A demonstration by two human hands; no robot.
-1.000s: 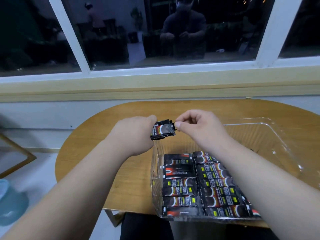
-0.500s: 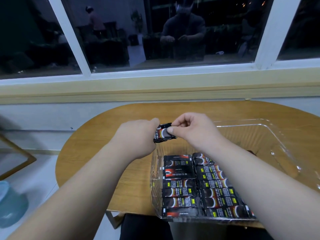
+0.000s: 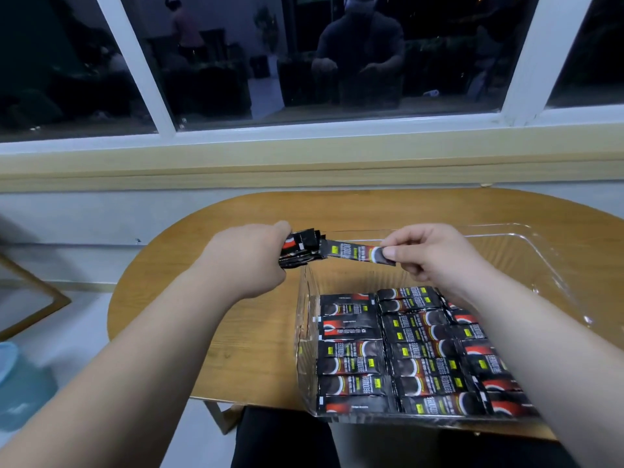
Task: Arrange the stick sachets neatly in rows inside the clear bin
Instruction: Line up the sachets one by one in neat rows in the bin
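My left hand [image 3: 250,261] grips a bundle of black stick sachets [image 3: 302,249] above the clear bin's far left corner. My right hand [image 3: 429,255] pinches the end of one sachet [image 3: 354,253] that sticks out sideways from the bundle. The clear bin [image 3: 506,244] stands on the wooden table, and its near part holds rows of black sachets [image 3: 388,356] lying flat in columns. My right forearm hides the right-hand rows.
The round wooden table [image 3: 236,332] ends just in front of me and to the left. A wall and a window sill [image 3: 304,163] run behind it. A pale blue object [image 3: 20,383] sits on the floor at the left.
My right hand has moved right, drawing one sachet out of the bundle that my left hand keeps holding. The view has shifted slightly.
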